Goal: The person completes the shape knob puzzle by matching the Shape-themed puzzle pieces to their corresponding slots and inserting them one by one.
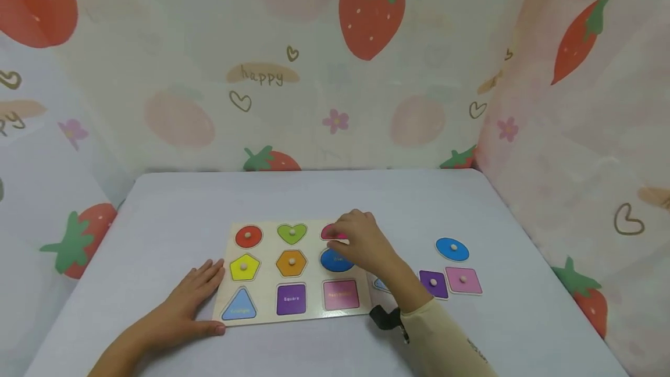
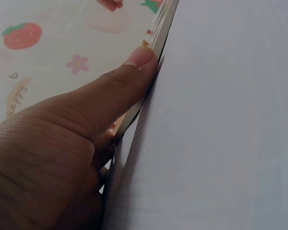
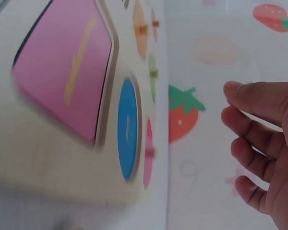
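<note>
- One board [image 1: 266, 304] lies flat on the table [image 1: 183, 208], with nine shaped places in three rows of three.
- Five knobbed pieces sit in it: red circle [image 1: 255, 238], green heart [image 1: 292, 236] and pink piece [image 3: 148, 139] along the board's far row; yellow pentagon [image 1: 244, 268] and orange hexagon [image 1: 292, 270] in its middle row.
- Four places on the board show printed bottoms: one oval, one triangle, one square, one rectangle.
- Four loose pieces lie right of the board: light-blue triangle [image 1: 381, 285] just beside it, partly behind my wrist; farther out, purple square [image 1: 426, 284], pink rectangle [image 1: 471, 280] and blue oval [image 1: 452, 255].
- My left hand [image 1: 185, 298] has its fingers stretched against the board's left edge, my thumb touching its near-left corner.
- My right hand [image 1: 369, 243] hovers at the board's far-right corner, fingers loosely bent, thumb and fingertips parted, gripping nothing.
</note>
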### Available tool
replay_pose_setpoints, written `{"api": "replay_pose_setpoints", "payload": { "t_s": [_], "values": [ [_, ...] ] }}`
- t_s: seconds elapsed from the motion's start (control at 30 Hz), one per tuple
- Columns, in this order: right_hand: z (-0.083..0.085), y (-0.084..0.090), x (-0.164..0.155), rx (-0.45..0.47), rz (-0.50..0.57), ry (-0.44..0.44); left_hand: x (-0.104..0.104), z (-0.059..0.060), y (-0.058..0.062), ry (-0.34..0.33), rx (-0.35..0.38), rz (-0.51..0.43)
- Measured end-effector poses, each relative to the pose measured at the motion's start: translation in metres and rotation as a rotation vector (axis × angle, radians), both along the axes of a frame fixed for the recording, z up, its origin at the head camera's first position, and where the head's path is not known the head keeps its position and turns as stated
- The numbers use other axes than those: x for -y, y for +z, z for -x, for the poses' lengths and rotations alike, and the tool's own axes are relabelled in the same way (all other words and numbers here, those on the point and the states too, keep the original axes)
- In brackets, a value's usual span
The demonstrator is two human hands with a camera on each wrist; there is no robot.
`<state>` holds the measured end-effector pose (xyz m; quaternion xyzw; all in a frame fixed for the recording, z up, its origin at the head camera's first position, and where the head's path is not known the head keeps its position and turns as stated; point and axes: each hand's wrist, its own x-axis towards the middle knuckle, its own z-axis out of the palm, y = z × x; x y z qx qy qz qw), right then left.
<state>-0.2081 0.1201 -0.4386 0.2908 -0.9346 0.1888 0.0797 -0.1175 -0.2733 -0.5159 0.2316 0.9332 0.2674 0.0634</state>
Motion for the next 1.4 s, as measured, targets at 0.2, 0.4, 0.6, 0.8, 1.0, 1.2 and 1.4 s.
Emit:
{"api": "replay_pose_setpoints", "payload": {
  "t_s": [0.2, 0.4, 0.6, 0.8, 1.0, 1.2, 1.4],
  "values": [
    [-0.007, 0.002, -0.045, -0.085, 0.061, -0.027, -0.001, -0.004, -0.001, 0.005, 0.003, -0.003],
    [-0.008, 0.008, -0.094, -0.174, 0.107, -0.090, -0.001, -0.001, -0.001, 0.019, 0.004, -0.007],
    [-0.013, 0.006, -0.140, -0.225, 0.173, -0.104, -0.001, -0.003, -0.001, 0.036, 0.060, 0.003],
    [-0.007, 0.001, -0.175, -0.245, 0.238, -0.146, 0.000, 0.000, -0.002, 0.018, -0.007, 0.005],
    [-0.007, -0.005, -0.197, -0.170, 0.243, -0.260, 0.000, -0.003, 0.003, 0.014, 0.004, 0.008],
    [-0.005, -0.015, -0.216, -0.093, 0.220, -0.332, 0.000, -0.001, 0.006, 0.008, -0.002, 0.009],
    [-0.008, -0.023, -0.228, 0.007, 0.184, -0.401, -0.001, -0.001, 0.005, 0.016, 0.021, -0.004]
  ]
}}
